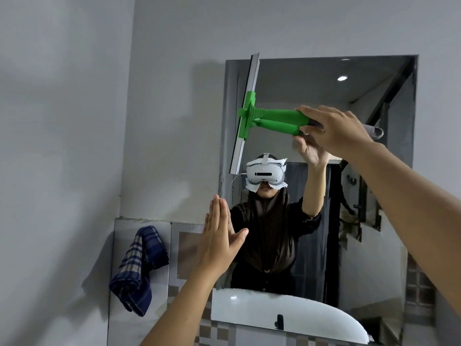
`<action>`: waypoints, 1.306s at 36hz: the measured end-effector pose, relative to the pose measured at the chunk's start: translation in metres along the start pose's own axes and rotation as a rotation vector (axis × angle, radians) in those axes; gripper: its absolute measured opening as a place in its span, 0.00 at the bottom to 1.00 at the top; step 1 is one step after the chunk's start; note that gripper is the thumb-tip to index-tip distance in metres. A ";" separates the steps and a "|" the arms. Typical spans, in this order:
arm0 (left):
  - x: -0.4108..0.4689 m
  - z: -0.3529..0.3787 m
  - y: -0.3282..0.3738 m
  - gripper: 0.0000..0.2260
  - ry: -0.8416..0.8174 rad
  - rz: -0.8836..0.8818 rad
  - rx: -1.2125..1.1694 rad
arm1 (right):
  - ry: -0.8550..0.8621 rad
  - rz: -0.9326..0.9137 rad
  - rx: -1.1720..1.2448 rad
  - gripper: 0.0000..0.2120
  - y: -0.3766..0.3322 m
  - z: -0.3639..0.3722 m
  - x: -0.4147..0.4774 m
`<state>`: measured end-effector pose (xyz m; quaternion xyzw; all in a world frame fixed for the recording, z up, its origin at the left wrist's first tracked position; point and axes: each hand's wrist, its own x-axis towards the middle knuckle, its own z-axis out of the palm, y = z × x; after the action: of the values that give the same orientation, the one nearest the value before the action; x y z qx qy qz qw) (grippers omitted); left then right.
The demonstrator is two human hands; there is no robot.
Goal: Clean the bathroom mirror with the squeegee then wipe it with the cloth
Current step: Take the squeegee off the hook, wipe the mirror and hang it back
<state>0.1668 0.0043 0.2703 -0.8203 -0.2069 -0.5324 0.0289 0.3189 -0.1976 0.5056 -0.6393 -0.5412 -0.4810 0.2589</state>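
Over at eight o'clock a blue checked cloth (pixel 139 268) hangs on the tiled wall, well apart from the action. Next comes the left hand (pixel 219 243), fingers straight and pressed together, thumb spread, palm flat toward the lower left edge of the mirror (pixel 361 221) and holding nothing. Up toward twelve o'clock the green squeegee (pixel 252 116) stands with its long blade near upright against the mirror's left edge, the top of the blade poking above the frame. Its handle runs out toward three o'clock, and there the right hand (pixel 334 128) is wrapped round the dark end of the grip. At six o'clock the white basin (pixel 287 318) sits just below the mirror.
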 end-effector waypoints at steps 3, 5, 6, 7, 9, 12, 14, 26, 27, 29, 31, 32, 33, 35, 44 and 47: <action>0.000 -0.001 0.002 0.39 -0.009 -0.009 -0.019 | 0.007 0.030 -0.001 0.20 0.008 -0.007 -0.006; 0.000 -0.001 0.004 0.39 -0.005 -0.019 -0.039 | 0.010 0.060 -0.009 0.20 0.014 -0.011 -0.011; 0.000 -0.001 0.005 0.39 -0.004 -0.024 -0.048 | 0.013 0.078 -0.014 0.20 0.017 -0.014 -0.015; 0.001 -0.001 0.007 0.39 -0.003 -0.029 -0.053 | 0.018 0.094 -0.018 0.20 0.021 -0.015 -0.019; 0.002 -0.002 0.009 0.39 0.002 -0.040 -0.062 | 0.028 0.118 -0.025 0.19 0.029 -0.019 -0.028; 0.003 -0.003 0.011 0.40 0.019 -0.052 -0.077 | 0.045 0.141 -0.033 0.17 0.038 -0.025 -0.042; 0.005 -0.003 0.013 0.40 0.022 -0.056 -0.076 | 0.057 0.171 -0.046 0.17 0.044 -0.028 -0.051; 0.008 -0.002 0.013 0.40 -0.012 -0.053 -0.022 | 0.029 0.382 -0.140 0.17 0.071 -0.052 -0.095; 0.008 -0.002 0.013 0.40 -0.015 -0.057 -0.020 | 0.031 0.392 -0.133 0.17 0.072 -0.052 -0.099; 0.008 -0.001 0.013 0.39 -0.011 -0.061 -0.038 | 0.041 0.425 -0.092 0.17 0.073 -0.049 -0.108; 0.007 -0.001 0.015 0.39 -0.003 -0.046 -0.076 | 0.054 0.475 -0.039 0.18 0.071 -0.045 -0.114; 0.006 0.000 0.016 0.38 0.000 -0.035 -0.089 | 0.061 0.498 -0.017 0.18 0.069 -0.042 -0.115; 0.005 0.001 0.017 0.38 0.002 -0.026 -0.097 | 0.070 0.522 0.004 0.18 0.066 -0.039 -0.117; 0.004 0.002 0.019 0.38 0.006 -0.019 -0.108 | 0.095 0.568 0.052 0.19 0.056 -0.033 -0.117; 0.007 -0.004 0.017 0.39 -0.038 0.003 -0.126 | 0.220 0.700 0.330 0.19 0.012 -0.005 -0.119; 0.007 -0.005 0.017 0.39 -0.050 0.017 -0.145 | 0.246 0.745 0.404 0.21 -0.002 0.001 -0.117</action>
<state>0.1709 -0.0109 0.2815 -0.8351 -0.1615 -0.5250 -0.0315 0.3225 -0.2481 0.4000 -0.6652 -0.3220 -0.3118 0.5971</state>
